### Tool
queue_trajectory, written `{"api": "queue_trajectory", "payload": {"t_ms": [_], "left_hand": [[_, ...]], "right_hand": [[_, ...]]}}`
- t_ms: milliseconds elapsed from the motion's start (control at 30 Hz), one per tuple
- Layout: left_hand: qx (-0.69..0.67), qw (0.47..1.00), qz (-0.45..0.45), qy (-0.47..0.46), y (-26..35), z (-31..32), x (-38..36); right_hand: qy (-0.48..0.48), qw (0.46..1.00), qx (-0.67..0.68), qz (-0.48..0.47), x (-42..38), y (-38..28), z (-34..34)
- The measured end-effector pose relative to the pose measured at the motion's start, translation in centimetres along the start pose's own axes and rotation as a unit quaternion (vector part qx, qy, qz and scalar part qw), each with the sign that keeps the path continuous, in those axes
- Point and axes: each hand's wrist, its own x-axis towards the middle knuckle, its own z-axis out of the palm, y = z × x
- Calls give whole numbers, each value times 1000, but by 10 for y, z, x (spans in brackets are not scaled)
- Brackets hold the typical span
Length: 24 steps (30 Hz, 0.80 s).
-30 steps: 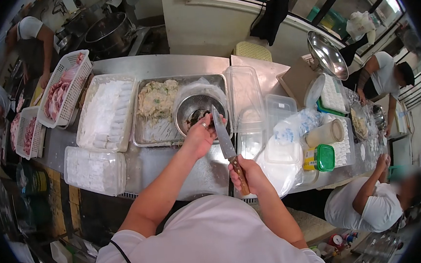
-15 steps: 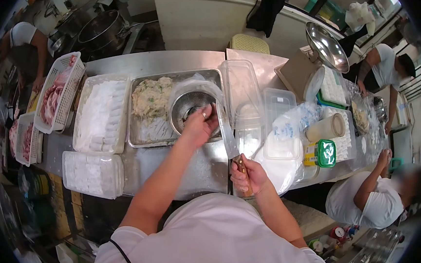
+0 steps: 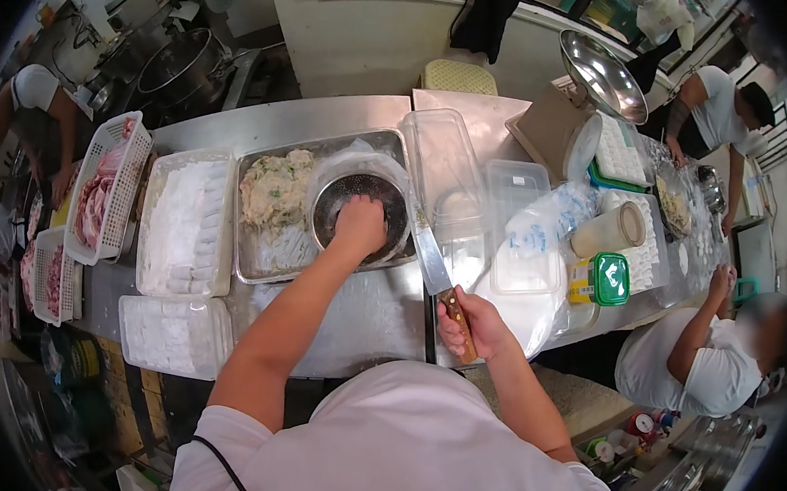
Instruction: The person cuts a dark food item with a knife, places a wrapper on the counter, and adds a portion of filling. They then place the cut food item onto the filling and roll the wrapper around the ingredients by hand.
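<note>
My left hand reaches down into a metal bowl with small holes, its fingers hidden below the knuckles. Dark contents show around it at the bottom. The bowl stands with clear plastic around it in a steel tray, beside a heap of pale filling with green bits. In my right hand is a long knife, gripped by its riveted wooden handle. Its broad blade points away from me, along the tray's right edge, with small bits stuck near the tip.
Left of the tray stand a bin of white-dusted rolls, a lidded box and white baskets of raw meat. To the right are clear plastic containers, a green-lidded tub and a scale. Other people work at both sides.
My left hand has gone from above the bowl, fingers visible, down into it. My right hand still holds the knife in nearly the same place. The view has shifted slightly.
</note>
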Motion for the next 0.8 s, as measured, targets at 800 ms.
{"api": "queue_trajectory", "payload": {"t_ms": [800], "left_hand": [[-258,963,-75,-23,-13,19,24]], "right_hand": [[51,998,-17,-9,-8,2,-7]]}}
